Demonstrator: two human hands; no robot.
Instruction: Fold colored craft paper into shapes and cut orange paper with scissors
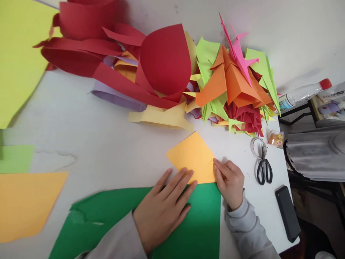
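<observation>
A folded piece of yellow-orange paper [192, 154] lies on the white table, its lower edge along a large green sheet [202, 216]. Across the green sheet stretches my left hand [167, 208], fingers spread, with some fingertips resting on the paper's lower left part. My right hand [229, 180] pinches the paper's right corner between thumb and forefinger. The other fingers of that hand are curled in.
Red paper bands [164, 64] and a pile of folded paper shapes [234, 82] line the back. Scissors [264, 169], a tape roll [254, 147], a wrapped snack [275, 138] and a black case [287, 213] lie right. Orange paper [27, 205] lies left; a bottle [304, 95] is back right.
</observation>
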